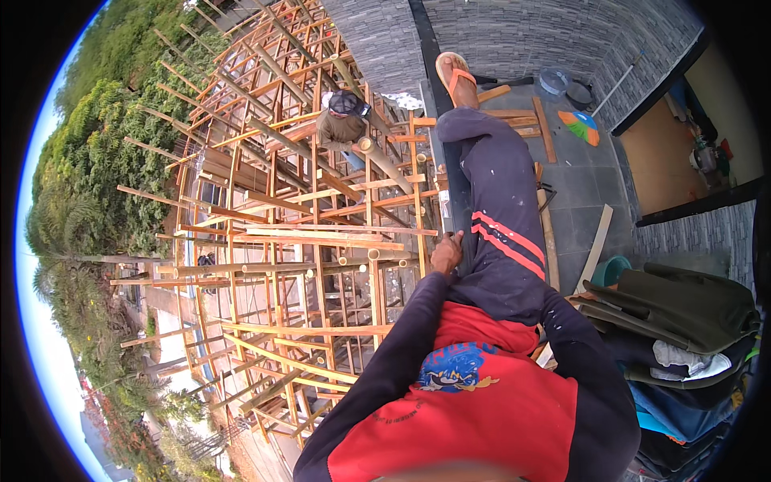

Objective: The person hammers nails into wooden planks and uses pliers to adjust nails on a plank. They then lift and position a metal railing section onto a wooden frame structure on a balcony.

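My left hand (446,252) is at the black ledge (458,185) beside my thigh, its fingers curled against the edge. No tool shows in it. My right arm (582,345) reaches down past my hip, and the hand at its end is hidden. I sit with one leg stretched along the ledge, in dark trousers (506,189) with red stripes. The sandal (454,74) on my foot has an orange strap. Left of the ledge stands a wooden scaffold frame (317,241) of poles and battens.
A person in a cap (344,128) is among the scaffold poles. On the tiled balcony floor (590,189) lie wooden strips (544,128), a colourful fan-shaped piece (580,127) and a clear tub (554,82). Clothes (675,309) are piled at right by a doorway. Trees (96,161) stand beyond the scaffold.
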Demonstrator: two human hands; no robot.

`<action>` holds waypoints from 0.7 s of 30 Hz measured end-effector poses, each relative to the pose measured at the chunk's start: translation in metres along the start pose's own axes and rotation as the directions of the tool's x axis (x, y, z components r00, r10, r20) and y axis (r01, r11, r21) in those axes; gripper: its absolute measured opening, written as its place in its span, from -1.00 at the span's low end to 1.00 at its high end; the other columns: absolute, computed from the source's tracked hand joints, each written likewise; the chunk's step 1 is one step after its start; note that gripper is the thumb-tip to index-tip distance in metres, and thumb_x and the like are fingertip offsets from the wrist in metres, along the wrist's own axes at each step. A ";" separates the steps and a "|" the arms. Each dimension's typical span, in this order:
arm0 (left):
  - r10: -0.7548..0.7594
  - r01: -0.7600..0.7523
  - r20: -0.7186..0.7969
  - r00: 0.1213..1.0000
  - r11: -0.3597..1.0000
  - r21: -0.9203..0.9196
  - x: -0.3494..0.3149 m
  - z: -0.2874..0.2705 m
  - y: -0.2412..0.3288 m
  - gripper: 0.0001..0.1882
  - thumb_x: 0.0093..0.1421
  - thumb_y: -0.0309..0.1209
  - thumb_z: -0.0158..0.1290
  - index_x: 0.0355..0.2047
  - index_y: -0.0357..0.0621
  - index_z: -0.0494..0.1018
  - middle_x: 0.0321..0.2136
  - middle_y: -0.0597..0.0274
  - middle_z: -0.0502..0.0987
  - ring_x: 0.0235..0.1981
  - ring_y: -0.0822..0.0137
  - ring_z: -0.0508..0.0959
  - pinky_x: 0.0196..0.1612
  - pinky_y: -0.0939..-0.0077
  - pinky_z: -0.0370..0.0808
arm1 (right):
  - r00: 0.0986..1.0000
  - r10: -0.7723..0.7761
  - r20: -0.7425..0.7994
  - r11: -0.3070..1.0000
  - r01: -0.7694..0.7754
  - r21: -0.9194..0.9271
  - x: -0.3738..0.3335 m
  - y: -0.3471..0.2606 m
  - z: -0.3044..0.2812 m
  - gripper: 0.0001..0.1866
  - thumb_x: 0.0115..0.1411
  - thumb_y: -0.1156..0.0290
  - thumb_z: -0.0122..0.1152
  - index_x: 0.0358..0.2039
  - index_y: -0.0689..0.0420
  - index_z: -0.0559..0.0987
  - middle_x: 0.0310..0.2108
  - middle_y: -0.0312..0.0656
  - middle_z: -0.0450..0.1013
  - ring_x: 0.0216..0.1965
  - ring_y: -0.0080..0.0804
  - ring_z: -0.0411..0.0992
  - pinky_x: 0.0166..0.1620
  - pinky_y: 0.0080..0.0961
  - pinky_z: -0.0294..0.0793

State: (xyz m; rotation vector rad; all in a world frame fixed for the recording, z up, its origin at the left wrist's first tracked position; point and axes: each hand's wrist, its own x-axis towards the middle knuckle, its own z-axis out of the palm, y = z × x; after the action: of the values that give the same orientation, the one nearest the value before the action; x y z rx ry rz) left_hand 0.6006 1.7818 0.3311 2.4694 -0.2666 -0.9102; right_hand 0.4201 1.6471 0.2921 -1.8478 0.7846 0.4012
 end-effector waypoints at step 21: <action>-0.021 0.148 0.221 0.975 0.801 -0.580 0.004 0.019 -0.127 -0.59 0.23 -0.11 -0.16 -0.05 -0.12 0.31 -0.28 -0.03 0.47 -0.27 0.07 0.46 -0.24 0.29 0.39 | 0.996 -0.079 0.037 0.836 0.046 0.547 0.046 0.005 0.080 -0.57 0.25 0.35 -0.19 0.10 0.24 0.22 -0.09 -0.07 0.35 0.02 -0.25 0.29 -0.01 -0.37 0.38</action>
State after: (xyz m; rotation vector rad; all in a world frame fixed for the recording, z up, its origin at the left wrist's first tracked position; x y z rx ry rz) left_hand 0.5930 1.8825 0.2516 1.8156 0.0667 -1.0899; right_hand 0.4573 1.7035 0.2291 -1.3105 0.7057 0.1590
